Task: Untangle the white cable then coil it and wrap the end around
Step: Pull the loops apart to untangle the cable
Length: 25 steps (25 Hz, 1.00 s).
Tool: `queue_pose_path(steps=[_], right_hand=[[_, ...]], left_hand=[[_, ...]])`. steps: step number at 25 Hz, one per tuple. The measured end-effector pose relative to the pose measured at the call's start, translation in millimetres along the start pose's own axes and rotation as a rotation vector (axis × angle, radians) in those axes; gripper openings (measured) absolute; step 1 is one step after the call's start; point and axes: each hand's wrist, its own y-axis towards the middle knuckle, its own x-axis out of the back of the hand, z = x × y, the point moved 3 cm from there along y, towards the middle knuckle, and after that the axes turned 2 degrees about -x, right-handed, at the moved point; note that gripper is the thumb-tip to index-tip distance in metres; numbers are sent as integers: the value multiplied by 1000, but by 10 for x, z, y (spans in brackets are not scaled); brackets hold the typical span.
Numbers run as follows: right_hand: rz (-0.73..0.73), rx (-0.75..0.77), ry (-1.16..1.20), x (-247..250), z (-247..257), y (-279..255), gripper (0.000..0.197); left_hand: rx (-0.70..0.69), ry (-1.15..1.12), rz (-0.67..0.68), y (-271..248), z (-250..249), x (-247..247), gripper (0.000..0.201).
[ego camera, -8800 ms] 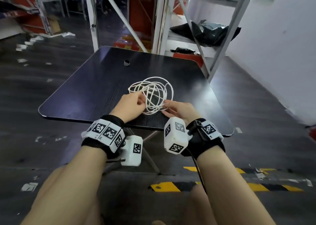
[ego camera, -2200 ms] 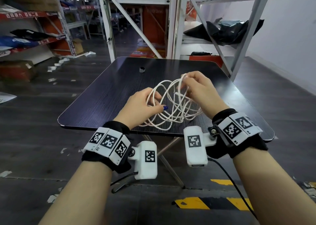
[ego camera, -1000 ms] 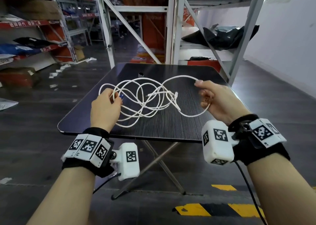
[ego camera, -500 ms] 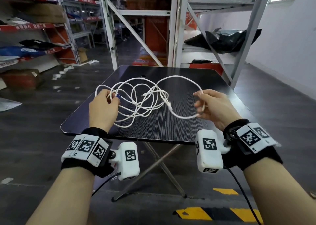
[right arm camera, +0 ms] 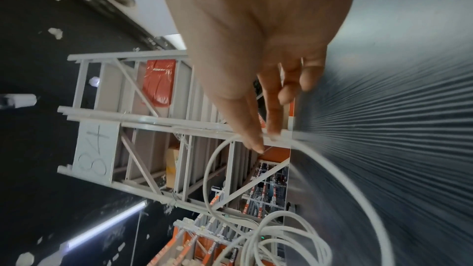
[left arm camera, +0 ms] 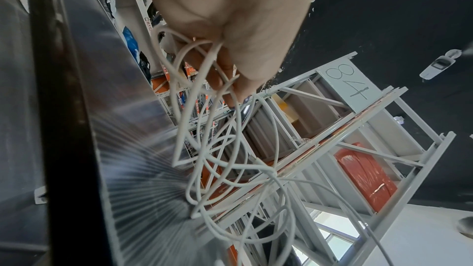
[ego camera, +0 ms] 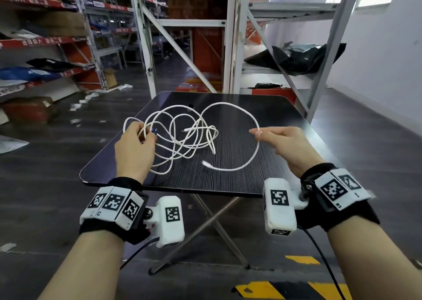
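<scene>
Since half a second ago one plug end has dropped free of the knot and now lies on the table below the big loop. Right hand pinches that loop of white cable between thumb and fingertip, other fingers loose. Across from it, left hand grips a bunch of strands, and between the two hangs the remaining tangle. Untangling looks partly done; coiling and wrapping the end are not yet begun.
</scene>
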Motion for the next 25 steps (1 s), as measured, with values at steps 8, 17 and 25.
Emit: queue_pose_path(steps=[8, 17, 25], right_hand=[[-73, -18, 91, -70, 123, 9, 35], [55, -176, 206, -438, 121, -15, 34], [59, -226, 199, -322, -23, 0, 9]], left_hand=[[-205, -85, 20, -64, -177, 27, 4], [-527, -92, 102, -171, -296, -87, 18], [-216, -287, 64, -61, -201, -65, 19]])
